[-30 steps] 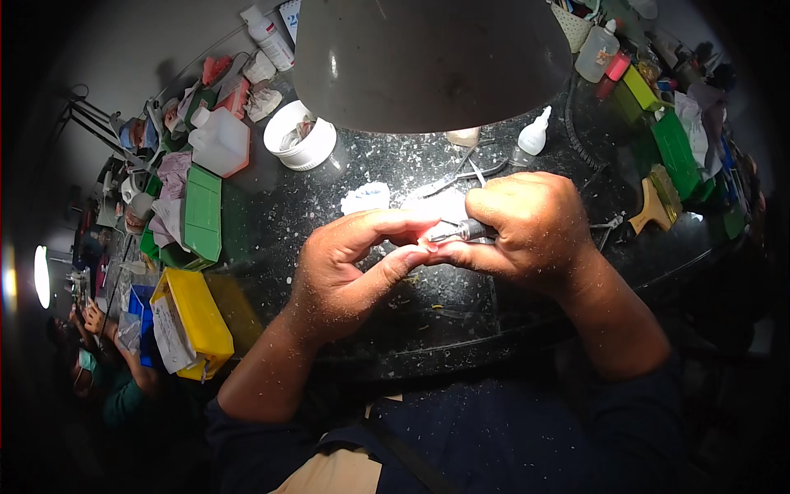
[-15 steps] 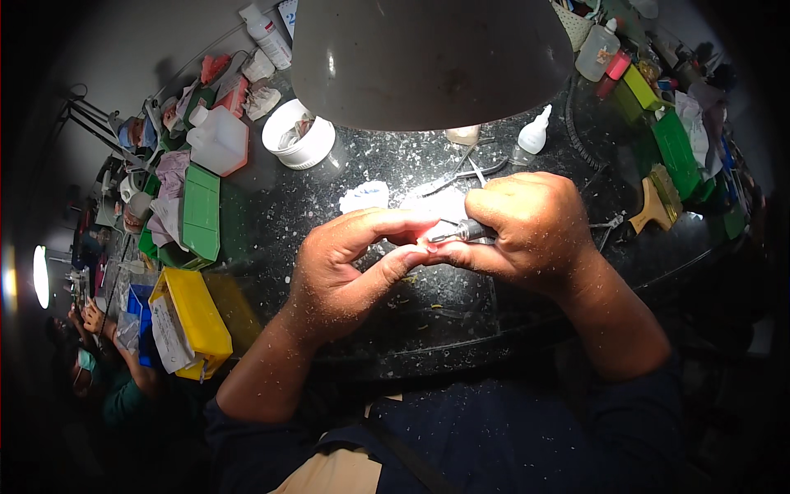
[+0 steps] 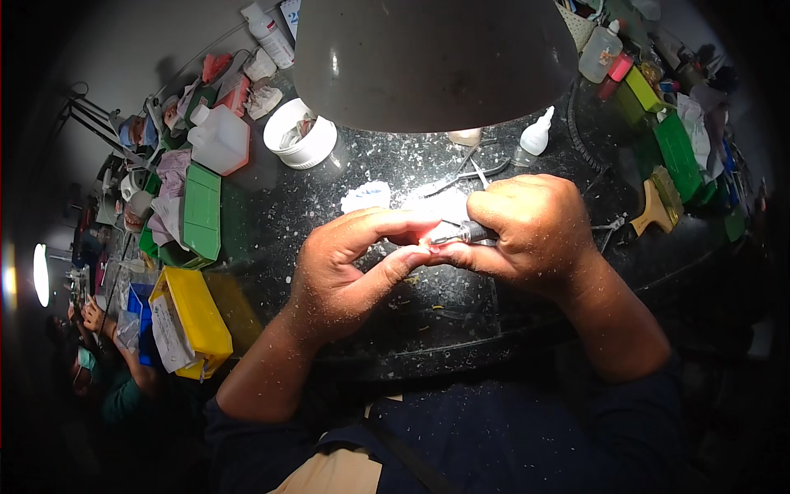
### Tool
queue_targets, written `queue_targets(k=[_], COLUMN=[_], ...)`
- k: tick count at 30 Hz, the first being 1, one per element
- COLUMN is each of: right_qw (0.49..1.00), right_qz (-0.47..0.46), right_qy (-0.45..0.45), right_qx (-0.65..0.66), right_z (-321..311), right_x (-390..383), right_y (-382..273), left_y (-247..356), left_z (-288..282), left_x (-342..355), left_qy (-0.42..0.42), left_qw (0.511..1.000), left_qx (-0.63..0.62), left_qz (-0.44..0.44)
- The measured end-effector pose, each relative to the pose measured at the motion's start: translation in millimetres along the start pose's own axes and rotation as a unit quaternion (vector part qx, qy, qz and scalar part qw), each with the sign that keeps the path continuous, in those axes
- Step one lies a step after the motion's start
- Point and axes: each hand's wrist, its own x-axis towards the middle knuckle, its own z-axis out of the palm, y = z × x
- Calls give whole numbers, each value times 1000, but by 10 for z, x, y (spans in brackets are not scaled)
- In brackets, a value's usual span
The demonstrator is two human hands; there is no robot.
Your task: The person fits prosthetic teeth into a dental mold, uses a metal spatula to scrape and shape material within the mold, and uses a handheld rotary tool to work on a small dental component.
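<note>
View: head camera, looking down on a black worktop [image 3: 383,336] scattered with pale dust.
Left hand [image 3: 350,257]: thumb and fingertips pinched together on a small pinkish piece [image 3: 426,244], mostly hidden by them.
Right hand [image 3: 535,226]: fingers wrapped around a grey rotary handpiece [image 3: 465,233], its narrow nose pointing left at the piece.
Piece's place: between the hands, below the lamp shade [image 3: 436,70]; probably held there for the brightest light.
Thumbs: tips close together at the piece, probably so each hand steadies the other; whether they touch is unclear.
Pliers [image 3: 451,179]: lying just beyond the hands, apparently parked within reach.
Dropper bottle [image 3: 536,134]: upright behind the right hand, likely kept handy.
White tub [image 3: 300,138]: beyond the left hand, holding small items too unclear to name.
Spray bottle [image 3: 270,37]: white, with a printed label; no brand can be told.
Paper sheet [image 3: 171,336]: against the yellow bin [image 3: 212,325], its handwriting illegible.
Calendar [image 3: 290,15]: blue print, cut by the shade and upper edge.
</note>
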Motion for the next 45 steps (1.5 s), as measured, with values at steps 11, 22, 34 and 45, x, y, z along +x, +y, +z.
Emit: queue_targets(k=[11,22,34,45], right_qw=[1000,1000,984,982], right_qz=[9,6,81,75], right_qy=[-14,-7,18,16], right_qx=[15,20,158,174], right_z=[0,22,26,26], right_x=[10,4,5,1], right_y=[-21,-19,47,34], left_y=[-11,-28,-133,-111], left_z=[-5,-17,81,77], left_x=[3,-2,21,45], left_qy=[3,5,75,38], left_qw=[1000,1000,976,960], left_qx=[4,10,-191,-264], left_qz=[11,0,-72,-80])
